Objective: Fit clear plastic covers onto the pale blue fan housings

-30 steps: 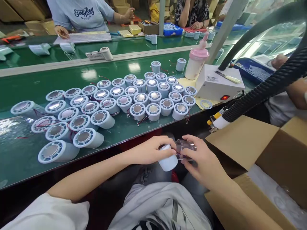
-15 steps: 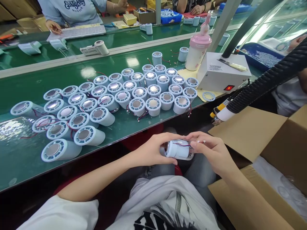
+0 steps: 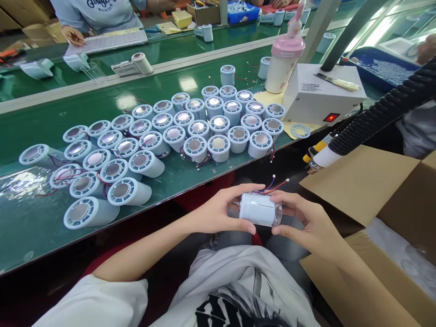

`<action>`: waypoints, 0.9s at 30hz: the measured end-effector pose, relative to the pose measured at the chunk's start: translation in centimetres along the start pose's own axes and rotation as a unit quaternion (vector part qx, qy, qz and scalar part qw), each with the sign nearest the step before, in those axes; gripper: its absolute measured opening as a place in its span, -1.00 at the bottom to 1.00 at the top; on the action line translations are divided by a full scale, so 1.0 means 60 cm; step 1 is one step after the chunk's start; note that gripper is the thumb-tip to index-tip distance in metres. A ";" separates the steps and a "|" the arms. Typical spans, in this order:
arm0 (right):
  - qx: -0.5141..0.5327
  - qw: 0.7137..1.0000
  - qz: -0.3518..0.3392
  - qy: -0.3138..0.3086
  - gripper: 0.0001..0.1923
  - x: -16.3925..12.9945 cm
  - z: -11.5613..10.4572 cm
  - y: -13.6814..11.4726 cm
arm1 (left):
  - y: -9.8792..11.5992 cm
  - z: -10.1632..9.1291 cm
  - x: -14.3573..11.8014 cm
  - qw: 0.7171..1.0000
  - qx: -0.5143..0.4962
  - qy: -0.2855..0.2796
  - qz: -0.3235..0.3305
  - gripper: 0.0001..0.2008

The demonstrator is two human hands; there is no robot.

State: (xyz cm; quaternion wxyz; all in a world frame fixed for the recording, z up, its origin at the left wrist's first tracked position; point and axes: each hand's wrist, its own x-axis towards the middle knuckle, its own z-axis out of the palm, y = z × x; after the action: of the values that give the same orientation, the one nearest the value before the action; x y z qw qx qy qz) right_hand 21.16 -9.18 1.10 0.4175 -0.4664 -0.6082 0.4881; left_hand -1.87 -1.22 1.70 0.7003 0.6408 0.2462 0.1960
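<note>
Left hand (image 3: 220, 211): reaching in from the left over the lap, fingers curling around the left end of the white cylinder (image 3: 257, 209).
Right hand (image 3: 306, 222): coming in from the right, thumb and fingers gripping the cylinder's clear end.
Cylinder: lying on its side between both hands, below the green table (image 3: 41, 227) edge; red and blue wires (image 3: 274, 185) are sticking up from it.
Table: many like cylinders (image 3: 218, 147) are standing clustered.

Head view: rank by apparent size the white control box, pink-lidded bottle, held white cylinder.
1. white control box
2. pink-lidded bottle
3. held white cylinder, between left hand and right hand; it's nearest the camera, so true rank against the bottle is unsure.
</note>
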 end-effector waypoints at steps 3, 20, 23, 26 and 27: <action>0.033 0.999 0.038 -0.010 -0.52 0.000 -0.001 -0.007 | 0.003 0.000 -0.002 0.999 0.026 -0.003 0.019 -0.21; 0.306 0.942 0.085 0.104 -0.59 0.004 0.018 0.057 | -0.019 -0.004 0.056 0.994 -0.106 0.029 -0.012 -0.17; 0.336 0.911 0.051 0.235 -0.57 0.007 0.029 0.104 | -0.040 0.000 0.128 0.984 -0.164 0.055 -0.047 -0.26; 0.325 0.894 0.022 0.308 -0.58 0.013 0.026 0.141 | -0.050 0.010 0.195 0.983 -0.175 0.033 -0.052 -0.31; 0.321 0.889 0.016 0.326 -0.58 0.016 0.022 0.149 | -0.051 0.014 0.212 0.983 -0.173 0.024 -0.051 -0.32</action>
State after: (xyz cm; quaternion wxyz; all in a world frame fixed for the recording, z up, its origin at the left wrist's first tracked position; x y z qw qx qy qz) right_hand 21.10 -7.74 -7.87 0.7114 -0.4491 -0.2406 0.4842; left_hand 8.69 5.32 -2.51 0.8032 0.4919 0.2582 0.2150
